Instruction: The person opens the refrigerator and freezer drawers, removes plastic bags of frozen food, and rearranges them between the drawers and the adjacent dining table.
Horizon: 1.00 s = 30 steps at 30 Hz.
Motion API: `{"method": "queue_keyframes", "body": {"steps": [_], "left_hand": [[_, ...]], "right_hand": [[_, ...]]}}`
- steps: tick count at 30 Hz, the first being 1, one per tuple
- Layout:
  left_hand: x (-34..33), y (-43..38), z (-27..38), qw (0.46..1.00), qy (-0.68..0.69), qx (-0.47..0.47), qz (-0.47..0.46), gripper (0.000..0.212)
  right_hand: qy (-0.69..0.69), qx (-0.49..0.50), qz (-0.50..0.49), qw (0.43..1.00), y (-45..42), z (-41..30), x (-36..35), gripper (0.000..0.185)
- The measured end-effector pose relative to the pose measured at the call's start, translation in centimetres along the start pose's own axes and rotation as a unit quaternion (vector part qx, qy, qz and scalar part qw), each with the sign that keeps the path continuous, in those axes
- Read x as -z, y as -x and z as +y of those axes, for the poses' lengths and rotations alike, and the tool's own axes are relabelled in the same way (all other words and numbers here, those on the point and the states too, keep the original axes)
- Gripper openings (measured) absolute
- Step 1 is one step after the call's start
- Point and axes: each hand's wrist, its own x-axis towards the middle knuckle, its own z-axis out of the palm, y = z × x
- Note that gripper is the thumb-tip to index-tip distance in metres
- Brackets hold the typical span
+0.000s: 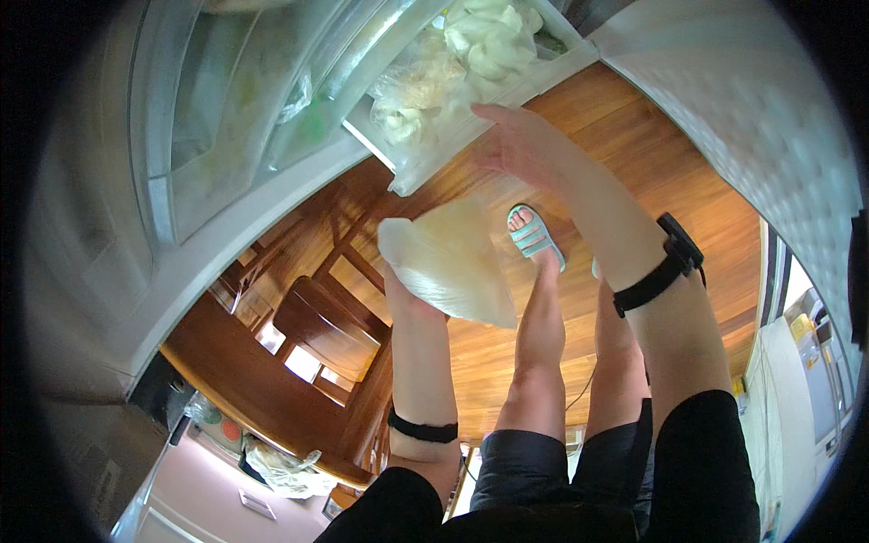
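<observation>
A whitish, translucent plastic bag with pale yellowish contents (461,261) hangs from my left hand (411,292), which is mostly hidden behind it. My right hand (509,146) is empty, its fingers apart, by the front edge of a pulled-out fridge or freezer drawer (448,146). Inside that drawer lie a clear plastic bag of pale food (428,71) and a knotted bag of whitish pieces (489,41). What exactly the bags contain cannot be told.
Closed translucent drawers (224,115) fill the appliance at left. Its open door (740,102) stands at right. A wooden chair (326,319) and a wooden table (258,380) are at lower left. My slippered foot (533,231) is on the wooden floor (631,129).
</observation>
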Motion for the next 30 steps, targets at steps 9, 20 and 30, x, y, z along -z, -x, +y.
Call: {"method": "queue_keyframes", "body": {"steps": [9,20,30], "left_hand": [[3.3,1.0,0.0,0.998,0.05,0.04,-0.009,0.026],[3.6,3.8,0.4,0.998,0.047,0.025,0.04,0.029],[4.2,5.1,1.5,0.998,0.053,0.006,-0.033,0.029]], "right_hand": [[-0.117,0.04,0.111,0.986,-2.7,0.0,-1.5,0.067],[-0.102,0.061,0.059,0.991,-5.4,-1.4,-4.9,0.083],[-0.049,0.085,0.003,0.995,-7.4,-4.3,-9.0,0.094]]}}
